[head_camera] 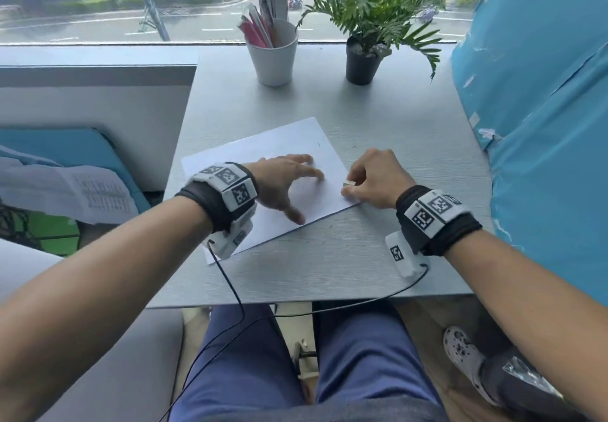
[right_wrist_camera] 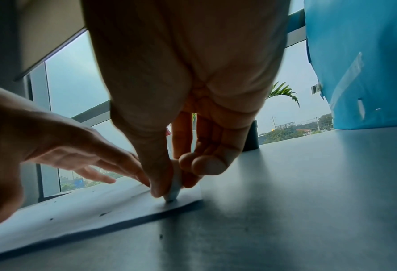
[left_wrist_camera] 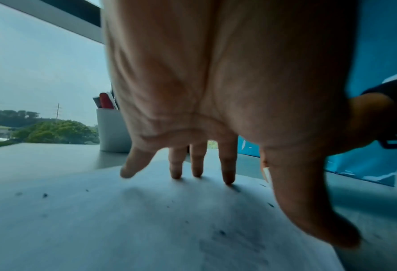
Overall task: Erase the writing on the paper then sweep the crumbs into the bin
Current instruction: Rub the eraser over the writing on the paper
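My left hand (head_camera: 283,184) presses spread fingers (left_wrist_camera: 227,165) flat on the white paper sheet (head_camera: 289,145) lying on the grey counter (head_camera: 378,119), while my right hand (head_camera: 375,178) pinches a small white eraser (right_wrist_camera: 176,185) at the sheet's near right corner. I judge short, light strokes toward that edge, away from my bracing fingers, would avoid creasing the paper.

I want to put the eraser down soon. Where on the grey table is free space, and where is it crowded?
Free: the grey table between the white paper sheet and the blue covering; also the near strip by the table edge. Crowded: the far edge, with white pen cup and black potted plant.
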The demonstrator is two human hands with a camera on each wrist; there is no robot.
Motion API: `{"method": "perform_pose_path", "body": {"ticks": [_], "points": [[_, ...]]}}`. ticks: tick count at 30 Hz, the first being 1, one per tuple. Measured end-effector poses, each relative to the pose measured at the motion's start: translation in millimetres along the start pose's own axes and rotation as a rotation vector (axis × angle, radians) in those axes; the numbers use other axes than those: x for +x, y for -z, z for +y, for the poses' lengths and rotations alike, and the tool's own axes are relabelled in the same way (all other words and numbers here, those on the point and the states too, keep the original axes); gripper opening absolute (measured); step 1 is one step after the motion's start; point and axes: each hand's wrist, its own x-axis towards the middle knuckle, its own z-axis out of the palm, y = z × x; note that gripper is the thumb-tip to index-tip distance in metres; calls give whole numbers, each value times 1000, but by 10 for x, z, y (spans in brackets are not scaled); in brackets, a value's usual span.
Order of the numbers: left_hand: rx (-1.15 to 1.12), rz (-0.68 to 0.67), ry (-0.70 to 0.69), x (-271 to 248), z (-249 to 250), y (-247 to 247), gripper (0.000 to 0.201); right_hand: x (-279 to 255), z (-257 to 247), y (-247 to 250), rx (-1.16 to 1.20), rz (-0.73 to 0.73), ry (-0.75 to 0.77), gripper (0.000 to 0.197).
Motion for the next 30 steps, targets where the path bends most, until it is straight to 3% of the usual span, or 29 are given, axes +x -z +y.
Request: {"method": "perform_pose_path", "body": {"ticks": [3, 5, 10, 14, 18, 21, 23, 26, 30], "points": [[-107, 144, 14, 32, 121, -70, 84, 6, -25, 11, 1, -5, -12, 15], [-114, 156, 42, 61, 177, -118, 92, 11, -37, 8, -11, -11, -10, 15], [-62, 39, 104, 125, 221, -145, 110, -6, -111, -50, -30, 70, -38, 12], [-29, -43, 132, 173, 231, -92, 118, -138, -338, -167, -48, -61, 93, 14], [-17, -58, 126, 183, 234, -87, 119, -12, -196, -17, -1, 86, -42, 15], [-22, -61, 128, 172, 231, -90, 119, -139, -368, -138, -41, -57, 69, 13], [-23, -61, 119, 184, 226, -89, 119, -128, -339, -101, -27, -82, 50, 16], [-31, -60, 117, 180, 217, -94, 119, -3, -162, 11, 40, 65, -85, 13], [-24, -51, 117, 211, 206, -122, 120, -226, -376, -186, -9, -72, 66, 16]]}}
